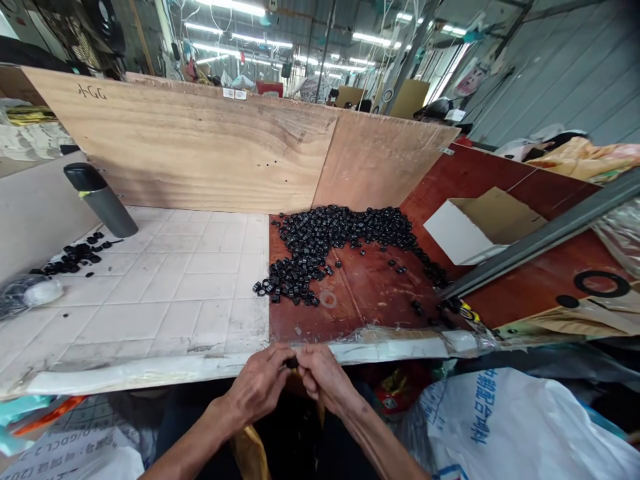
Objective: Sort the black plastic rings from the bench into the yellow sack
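My left hand point(260, 380) and my right hand point(323, 375) meet at the table's front edge, fingers closed together. Pinched between their fingertips is a small black part point(291, 362), mostly hidden by the fingers. Below them, between my legs, a yellowish bag point(250, 453) hangs with a dark opening. On the reddish-brown board beyond my hands lies a large heap of small black ring-like parts point(325, 233), with a nearer cluster spilling toward the white tiled surface.
A grey bottle point(107, 203) stands at the left, beside scattered black pieces point(75, 257). Plywood panels point(215, 147) wall the back. An open cardboard box point(483, 227) and a slanted metal bar point(540, 233) are at the right. White sacks point(530, 427) lie below right.
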Demonstrator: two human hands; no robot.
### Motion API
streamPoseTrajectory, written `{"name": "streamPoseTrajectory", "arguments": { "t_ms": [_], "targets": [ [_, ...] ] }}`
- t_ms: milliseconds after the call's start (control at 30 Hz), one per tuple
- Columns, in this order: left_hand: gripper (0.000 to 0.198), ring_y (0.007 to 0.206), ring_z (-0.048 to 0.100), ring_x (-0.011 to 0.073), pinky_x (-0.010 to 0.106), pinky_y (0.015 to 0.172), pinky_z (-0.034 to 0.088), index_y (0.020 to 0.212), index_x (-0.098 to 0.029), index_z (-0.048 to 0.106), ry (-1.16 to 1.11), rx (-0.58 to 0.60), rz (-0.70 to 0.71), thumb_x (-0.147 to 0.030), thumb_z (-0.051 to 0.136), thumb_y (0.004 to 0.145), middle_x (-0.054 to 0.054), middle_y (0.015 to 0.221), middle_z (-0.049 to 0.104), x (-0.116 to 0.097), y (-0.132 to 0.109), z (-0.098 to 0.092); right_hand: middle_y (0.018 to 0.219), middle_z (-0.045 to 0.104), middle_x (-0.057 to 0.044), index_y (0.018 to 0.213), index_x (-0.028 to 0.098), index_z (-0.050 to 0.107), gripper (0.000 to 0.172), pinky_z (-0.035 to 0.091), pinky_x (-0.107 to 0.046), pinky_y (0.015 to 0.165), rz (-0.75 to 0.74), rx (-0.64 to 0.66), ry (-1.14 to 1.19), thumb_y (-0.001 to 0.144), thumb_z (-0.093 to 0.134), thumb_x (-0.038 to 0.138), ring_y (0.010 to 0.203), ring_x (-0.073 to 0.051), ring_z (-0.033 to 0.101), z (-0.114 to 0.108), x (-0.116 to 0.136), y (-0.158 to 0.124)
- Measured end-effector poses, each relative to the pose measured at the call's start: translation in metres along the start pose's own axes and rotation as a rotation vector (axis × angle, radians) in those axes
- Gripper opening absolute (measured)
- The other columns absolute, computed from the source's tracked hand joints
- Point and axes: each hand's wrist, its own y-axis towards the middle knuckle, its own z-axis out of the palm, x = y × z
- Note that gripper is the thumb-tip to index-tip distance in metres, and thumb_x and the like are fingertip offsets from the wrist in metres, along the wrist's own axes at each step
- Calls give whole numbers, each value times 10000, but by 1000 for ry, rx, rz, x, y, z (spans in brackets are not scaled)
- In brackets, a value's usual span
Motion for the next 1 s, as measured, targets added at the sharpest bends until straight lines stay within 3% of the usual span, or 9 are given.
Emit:
{"name": "streamPoseTrajectory", "arguments": {
  "t_ms": [67, 100, 233, 333, 433, 567, 733, 867, 1000],
  "targets": [
    [191, 720, 703, 176, 258, 646, 558, 1067, -233, 660, -94, 177, -125, -166, 625, 892, 12, 852, 725, -1, 6, -17, 440, 482, 46, 591, 212, 555, 395, 271, -218, 358, -118, 28, -292, 852, 636, 497, 335, -95, 368, -13, 3, 4],
    [117, 639, 664, 159, 242, 582, 516, 995, -232, 666, -94, 192, -191, -208, 663, 881, -12, 772, 692, 3, 13, -24, 482, 525, 31, 612, 205, 584, 350, 330, -226, 401, -248, -35, -435, 853, 649, 449, 386, -113, 440, -19, 6, 10],
    [114, 707, 656, 165, 288, 690, 525, 1015, -207, 669, 201, -251, -370, -243, 639, 911, 49, 991, 687, 35, 55, -27, 852, 681, -55, 896, 200, 674, 58, 507, -283, 709, -775, -487, -795, 865, 635, 229, 769, -201, 648, -26, 24, 51],
    [178, 758, 669, 171, 292, 710, 521, 1096, -225, 676, 337, -316, -369, -199, 577, 950, 65, 1108, 681, 57, 84, -14, 1042, 664, -102, 1082, 202, 664, 173, 498, -288, 694, -751, -599, -1005, 913, 631, 222, 831, -218, 657, -16, 32, 80],
    [178, 841, 688, 195, 299, 768, 528, 1027, -206, 708, 332, -297, -365, -165, 548, 959, 64, 1009, 709, 66, 95, -5, 1055, 644, -104, 1081, 201, 662, 139, 469, -282, 632, -646, -630, -1106, 963, 611, 253, 778, -210, 647, -8, 32, 93],
    [163, 864, 689, 203, 331, 850, 534, 930, -196, 750, 188, -286, -372, -173, 589, 932, 56, 923, 730, 67, 85, -9, 1004, 674, -90, 1029, 193, 684, 114, 503, -301, 756, -724, -558, -978, 941, 612, 187, 860, -225, 657, -14, 24, 95],
    [310, 892, 670, 178, 306, 846, 545, 1109, -211, 720, 83, -277, -314, -90, 555, 877, 40, 995, 689, 68, 65, -16, 1018, 670, -107, 1046, 174, 736, 227, 518, -349, 909, -865, -487, -780, 923, 548, 136, 964, -242, 651, -30, 16, 96],
    [385, 864, 655, 177, 319, 846, 548, 1192, -221, 668, 124, -227, -317, -109, 649, 824, 36, 1055, 665, 70, 65, -9, 1070, 642, -126, 1120, 168, 726, 254, 534, -364, 882, -863, -473, -843, 914, 579, 176, 959, -256, 642, -28, 16, 94],
    [163, 929, 661, 201, 339, 891, 529, 948, -215, 674, 160, -216, -260, -103, 568, 895, 35, 935, 681, 71, 70, -4, 984, 683, -93, 995, 197, 724, 190, 538, -326, 812, -860, -458, -751, 895, 569, 151, 859, -222, 652, -24, 19, 90]
  ]
}}
